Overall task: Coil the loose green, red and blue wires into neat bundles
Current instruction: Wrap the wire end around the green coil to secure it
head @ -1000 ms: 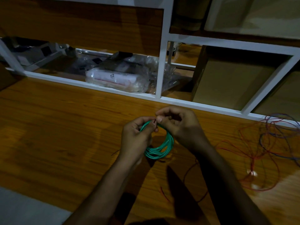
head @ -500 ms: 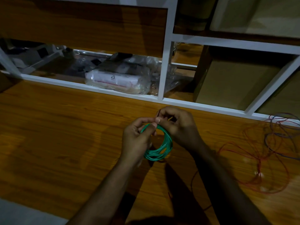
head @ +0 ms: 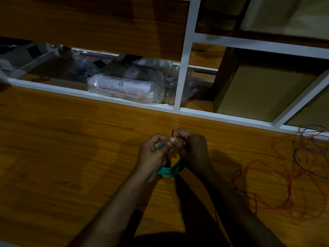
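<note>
L hand (head: 153, 154) grips the green coil (head: 169, 171) at its upper left, fingers curled round the strands. R hand (head: 191, 150) pinches at the coil's top, thumb and fingertips on a thin dark tie or wire end (head: 172, 133) that sticks up between both hands. Can't tell which it is, too dark. Coil hangs between the hands just above the table (head: 71, 148); only the lower arc shows, loops close together, looks about done.

Red wire (head: 263, 191) lies loose in big tangled loops on the table to the right, well apart from the hands. Blue wire (head: 302, 157) is mixed in with it near the shelf frame (head: 185, 68). A plastic-wrapped pack (head: 124, 86) and cardboard box (head: 252, 90) sit behind the frame.

Risks, as I judge it: if L grip loosens while R works the end, the loops spring open and the bundle goes sloppy. The short end could slip out of the pinch. Low light makes it hard to see where it threads. A red strand trails near the R forearm, so an arm move could snag it and tighten the red/blue tangle.
</note>
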